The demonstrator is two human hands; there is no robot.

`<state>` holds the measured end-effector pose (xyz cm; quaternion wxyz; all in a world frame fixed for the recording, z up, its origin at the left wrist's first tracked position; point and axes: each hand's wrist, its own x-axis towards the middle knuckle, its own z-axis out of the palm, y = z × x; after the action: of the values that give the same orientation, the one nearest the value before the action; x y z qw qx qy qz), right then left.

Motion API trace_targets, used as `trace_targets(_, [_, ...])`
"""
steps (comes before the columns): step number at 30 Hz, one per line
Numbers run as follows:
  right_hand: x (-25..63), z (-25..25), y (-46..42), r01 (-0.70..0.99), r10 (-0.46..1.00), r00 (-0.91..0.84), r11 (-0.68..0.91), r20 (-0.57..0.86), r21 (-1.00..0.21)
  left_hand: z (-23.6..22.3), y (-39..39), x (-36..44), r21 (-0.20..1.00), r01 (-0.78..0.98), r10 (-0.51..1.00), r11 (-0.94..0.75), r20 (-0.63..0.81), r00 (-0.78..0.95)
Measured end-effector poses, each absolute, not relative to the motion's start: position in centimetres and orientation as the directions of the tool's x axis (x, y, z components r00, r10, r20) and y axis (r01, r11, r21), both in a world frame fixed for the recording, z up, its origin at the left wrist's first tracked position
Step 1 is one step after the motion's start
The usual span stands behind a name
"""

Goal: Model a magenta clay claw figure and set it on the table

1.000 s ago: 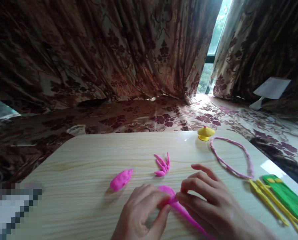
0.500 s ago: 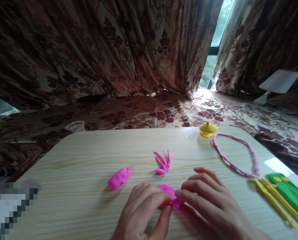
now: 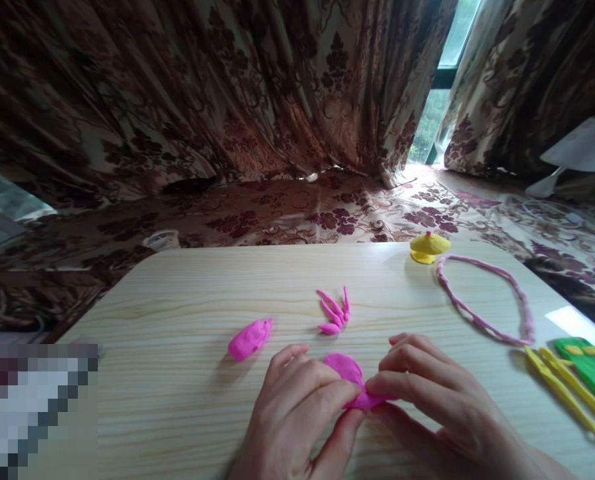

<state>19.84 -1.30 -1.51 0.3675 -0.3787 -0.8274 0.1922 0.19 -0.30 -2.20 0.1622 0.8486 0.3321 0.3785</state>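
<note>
Between my hands, close to the table's near side, is a flattened piece of pink modelling clay (image 3: 344,369) with a rounded lobe pointing away from me. My left hand (image 3: 302,413) pinches its near part between thumb and forefinger. From the other side, my right hand (image 3: 432,400) grips the same piece with its fingertips; its thumb is partly hidden. Just beyond lies a pink clay piece with several thin prongs (image 3: 338,315). A thicker pink clay lump (image 3: 250,339), pointed at one end, rests to the left.
The wooden table (image 3: 177,300) carries a yellow clay lidded shape (image 3: 428,247) and a twisted pink clay loop (image 3: 487,333) at the back right. Yellow modelling tools (image 3: 567,393) lie beside a green clay piece (image 3: 590,367). A white lamp (image 3: 582,147) stands beyond the table.
The view has shifted, so everything on the table appears farther right and slightly higher. Both hands keep hold of the pink clay, and more of its rounded lobe shows.
</note>
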Motion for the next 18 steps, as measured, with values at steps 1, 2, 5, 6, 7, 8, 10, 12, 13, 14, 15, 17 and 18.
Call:
trace_targets(1, [19.9,-1.4,-1.3,0.486,0.767,-0.448,0.64,0.459,-0.595,-2.2,-0.3,0.2,0.524,0.442,0.685,-0.729,0.532,0.498])
trace_targets(2, [19.9,-1.3,-1.3,0.486,0.764,-0.453,0.643,0.459,-0.591,-2.2,-0.3,0.2,0.52,0.441,0.681,-0.732,0.53,0.505])
trace_targets(5, [19.9,-0.8,-1.3,0.491,0.758,-0.473,0.65,0.449,-0.581,-2.1,-0.2,0.2,0.516,0.441,0.677,-0.735,0.523,0.517])
trace_targets(6, [20.0,-0.6,-1.3,0.495,0.76,-0.475,0.648,0.444,-0.579,-2.1,-0.2,0.2,0.516,0.444,0.68,-0.732,0.519,0.517])
trace_targets(7, [20.0,-0.4,-1.4,0.502,0.765,-0.469,0.642,0.442,-0.579,-2.1,-0.2,0.2,0.517,0.448,0.683,-0.729,0.517,0.516])
trace_targets(8, [20.1,-0.3,-1.5,0.509,0.77,-0.448,0.637,0.454,-0.578,-2.1,-0.2,0.2,0.516,0.452,0.685,-0.728,0.516,0.513])
trace_targets(10, [20.2,-0.2,-1.6,0.523,0.777,-0.395,0.629,0.491,-0.575,-2.1,-0.2,0.2,0.519,0.456,0.691,-0.723,0.514,0.509])
trace_targets(12, [20.3,-0.3,-1.6,0.53,0.779,-0.376,0.625,0.501,-0.573,-2.1,-0.3,0.2,0.526,0.456,0.696,-0.718,0.513,0.503])
trace_targets(13, [20.4,-0.3,-1.6,0.528,0.78,-0.39,0.625,0.489,-0.576,-2.1,-0.3,0.3,0.531,0.456,0.699,-0.714,0.51,0.5])
trace_targets(14, [20.4,-0.4,-1.6,0.523,0.782,-0.408,0.624,0.472,-0.581,-2.1,-0.3,0.3,0.537,0.457,0.704,-0.709,0.504,0.499])
trace_targets(15, [20.3,-0.4,-1.6,0.514,0.781,-0.424,0.624,0.458,-0.589,-2.1,-0.4,0.4,0.543,0.457,0.708,-0.705,0.5,0.499])
trace_targets(17, [20.2,-0.4,-1.6,0.506,0.788,-0.427,0.615,0.445,-0.604,-2.1,-0.5,0.5,0.545,0.451,0.706,-0.707,0.498,0.504])
trace_targets(18, [20.2,-0.4,-1.6,0.509,0.791,-0.422,0.611,0.443,-0.607,-2.1,-0.5,0.5,0.545,0.448,0.703,-0.709,0.498,0.507])
